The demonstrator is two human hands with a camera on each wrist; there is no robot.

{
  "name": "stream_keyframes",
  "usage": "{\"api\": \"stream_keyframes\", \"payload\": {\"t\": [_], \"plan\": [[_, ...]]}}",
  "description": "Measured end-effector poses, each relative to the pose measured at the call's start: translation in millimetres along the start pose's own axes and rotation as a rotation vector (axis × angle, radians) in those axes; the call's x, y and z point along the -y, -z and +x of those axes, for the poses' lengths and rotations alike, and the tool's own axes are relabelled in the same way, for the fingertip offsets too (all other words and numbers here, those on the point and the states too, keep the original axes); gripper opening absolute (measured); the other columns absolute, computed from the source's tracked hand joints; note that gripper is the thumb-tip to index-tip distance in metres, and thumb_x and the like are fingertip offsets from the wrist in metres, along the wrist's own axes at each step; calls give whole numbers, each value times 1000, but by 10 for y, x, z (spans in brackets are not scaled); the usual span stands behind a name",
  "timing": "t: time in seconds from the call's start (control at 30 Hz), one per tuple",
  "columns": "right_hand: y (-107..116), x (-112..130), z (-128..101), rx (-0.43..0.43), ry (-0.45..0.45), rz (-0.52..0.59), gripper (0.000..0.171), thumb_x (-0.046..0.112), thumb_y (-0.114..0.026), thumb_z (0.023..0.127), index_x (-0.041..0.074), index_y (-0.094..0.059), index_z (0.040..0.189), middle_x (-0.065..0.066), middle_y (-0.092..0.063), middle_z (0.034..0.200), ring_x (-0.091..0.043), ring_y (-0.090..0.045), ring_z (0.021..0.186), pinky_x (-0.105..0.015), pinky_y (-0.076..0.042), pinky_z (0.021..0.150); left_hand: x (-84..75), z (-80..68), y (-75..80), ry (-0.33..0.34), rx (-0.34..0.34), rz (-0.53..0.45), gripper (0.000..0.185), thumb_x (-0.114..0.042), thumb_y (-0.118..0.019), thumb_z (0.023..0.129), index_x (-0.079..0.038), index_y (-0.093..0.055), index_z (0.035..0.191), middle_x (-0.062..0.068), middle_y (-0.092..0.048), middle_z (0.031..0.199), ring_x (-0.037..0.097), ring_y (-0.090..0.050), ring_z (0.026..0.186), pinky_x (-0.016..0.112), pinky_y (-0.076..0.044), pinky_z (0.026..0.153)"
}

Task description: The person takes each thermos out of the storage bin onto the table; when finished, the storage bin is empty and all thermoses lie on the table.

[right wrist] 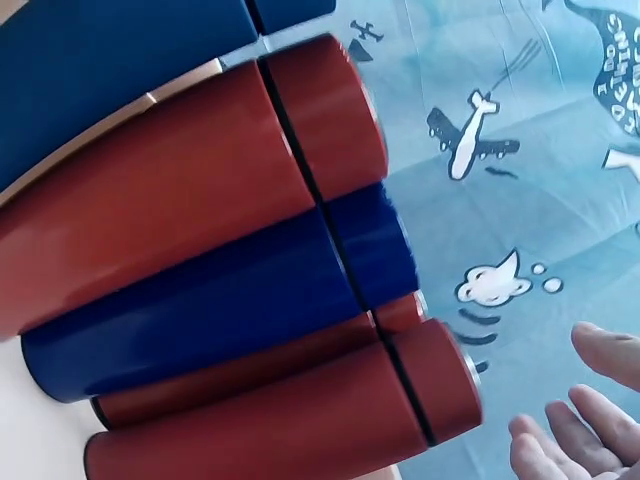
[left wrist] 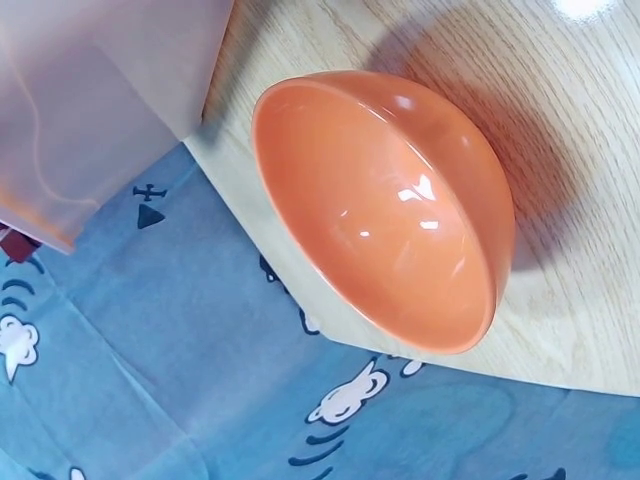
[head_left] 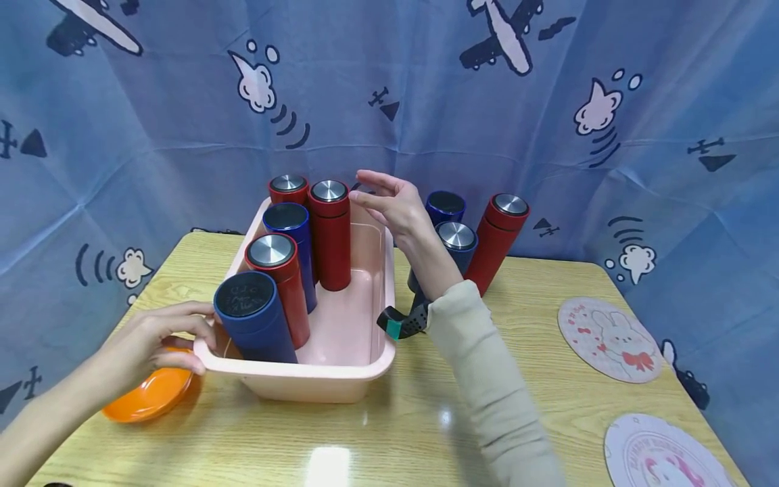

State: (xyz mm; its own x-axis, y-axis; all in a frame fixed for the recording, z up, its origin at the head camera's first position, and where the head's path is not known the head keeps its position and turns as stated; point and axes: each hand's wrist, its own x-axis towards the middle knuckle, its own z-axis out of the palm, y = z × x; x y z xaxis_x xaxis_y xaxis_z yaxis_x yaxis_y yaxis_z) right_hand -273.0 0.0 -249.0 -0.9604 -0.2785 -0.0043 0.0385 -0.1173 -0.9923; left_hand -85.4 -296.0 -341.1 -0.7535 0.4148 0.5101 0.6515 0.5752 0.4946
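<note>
Glossy orange bowl (head_left: 149, 396) beneath left hand (head_left: 152, 338) gripping smooth pink tub (head_left: 341, 379); right hand (head_left: 392, 203) spread, empty.

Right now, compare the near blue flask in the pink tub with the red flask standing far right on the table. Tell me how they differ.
The near blue flask is dark blue with a black top; the red flask on the table is red with a shiny metal top. The blue one stands inside the pink tub, beside the left hand that grips the tub's rim; the red one stands on the table, outside the tub. Both are tall cylinders of similar shape.
</note>
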Motion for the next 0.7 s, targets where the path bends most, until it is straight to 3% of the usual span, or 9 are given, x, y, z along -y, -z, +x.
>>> {"api": "stream_keyframes", "payload": {"t": [0.2, 0.43, 0.7], "plan": [[-48, -70, 163, -52, -85, 16, 53, -2, -74, 82, 10, -59, 131, -4, -54, 137, -22, -48, 128, -34, -41, 107, -6, 2, 4, 7, 0, -25, 39, -8, -84, 53, -22, -65, 84, -16, -60, 112, -7, -52, 105, 9, -53, 67], [-102, -199, 398, 54, -170, 42, 65, -12, -68, 81, 10, -49, 139, -7, -44, 146, -23, -42, 133, -36, -36, 111, -15, 1, 8, 13, 0, -73, 36, -6, -83, 56, -19, -66, 85, -17, -59, 113, -6, -53, 105, 10, -54, 68], [-96, -354, 588, 133, -227, 88, 70, -20, -62, 80, 12, -49, 140, -9, -45, 145, -23, -47, 128, -34, -43, 106, -35, 10, 19, 43, 4, -13, 40, -7, -84, 52, -23, -65, 84, -16, -60, 110, -8, -52, 104, 9, -53, 67]]}}
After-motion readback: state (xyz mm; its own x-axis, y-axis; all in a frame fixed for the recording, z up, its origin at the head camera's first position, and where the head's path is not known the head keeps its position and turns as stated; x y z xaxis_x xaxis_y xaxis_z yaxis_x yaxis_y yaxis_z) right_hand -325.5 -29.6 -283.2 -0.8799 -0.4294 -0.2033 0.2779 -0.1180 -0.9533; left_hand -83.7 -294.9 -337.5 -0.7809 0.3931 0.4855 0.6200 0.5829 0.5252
